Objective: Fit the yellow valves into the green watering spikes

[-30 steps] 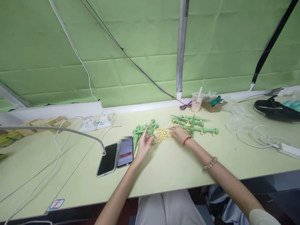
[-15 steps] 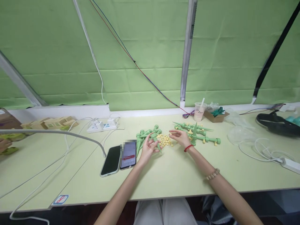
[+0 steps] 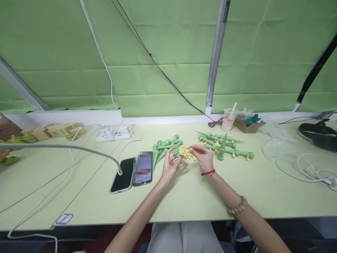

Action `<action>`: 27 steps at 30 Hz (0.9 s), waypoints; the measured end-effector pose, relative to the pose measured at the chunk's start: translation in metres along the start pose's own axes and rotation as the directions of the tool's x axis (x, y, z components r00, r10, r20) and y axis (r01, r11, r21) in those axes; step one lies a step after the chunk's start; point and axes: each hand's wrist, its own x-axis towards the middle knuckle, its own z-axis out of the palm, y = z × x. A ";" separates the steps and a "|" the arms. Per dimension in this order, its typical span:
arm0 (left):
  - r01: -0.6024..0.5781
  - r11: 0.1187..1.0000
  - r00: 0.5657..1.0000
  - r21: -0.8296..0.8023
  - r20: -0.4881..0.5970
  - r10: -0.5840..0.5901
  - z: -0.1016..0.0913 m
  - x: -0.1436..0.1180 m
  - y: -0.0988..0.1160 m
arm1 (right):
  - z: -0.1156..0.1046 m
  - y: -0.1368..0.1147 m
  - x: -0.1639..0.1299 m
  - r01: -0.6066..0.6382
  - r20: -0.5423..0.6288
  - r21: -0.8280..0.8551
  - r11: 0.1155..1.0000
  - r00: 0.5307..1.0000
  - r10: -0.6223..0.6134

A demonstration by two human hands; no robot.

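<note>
My left hand (image 3: pixel 168 169) is closed around a green cone-shaped plastic piece (image 3: pixel 176 151), its wide capped end up and its point slanting down to the right. Thumb and fingers of my right hand (image 3: pixel 205 160) are pinched together at the edge of a heap of small yellow pieces (image 3: pixel 185 151); whatever is between them is too small to make out. Behind my left hand lies a pile of similar green cones (image 3: pixel 164 144). To the right of my right hand are longer green parts fitted with yellow bits (image 3: pixel 237 153), and one green cone (image 3: pixel 223 149) stands point up among them.
Two phones (image 3: pixel 123 177) lie left of my left hand, with a grey cable arching over one. A power strip (image 3: pixel 114 136), a drink cup (image 3: pixel 229 119) and a small cardboard box (image 3: pixel 249 126) stand at the back. White cables (image 3: pixel 308 172) lie at right.
My right hand has moved in toward my left hand, its fingers now pinched. The left hand still holds the green cone. The camera view has shifted slightly.
</note>
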 end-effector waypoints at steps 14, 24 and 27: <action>-0.105 0.988 0.994 0.116 0.007 0.105 0.001 0.001 -0.010 | 0.002 -0.002 -0.009 0.048 0.064 -0.240 0.970 0.997 -0.033; -0.191 0.930 0.981 0.313 0.034 0.190 -0.007 0.004 -0.014 | -0.010 -0.009 -0.004 0.268 0.509 -0.476 0.837 0.860 0.014; -0.227 0.901 0.973 0.370 0.045 0.226 -0.008 0.005 -0.016 | -0.010 -0.006 -0.003 0.047 0.535 -0.460 0.887 0.812 0.235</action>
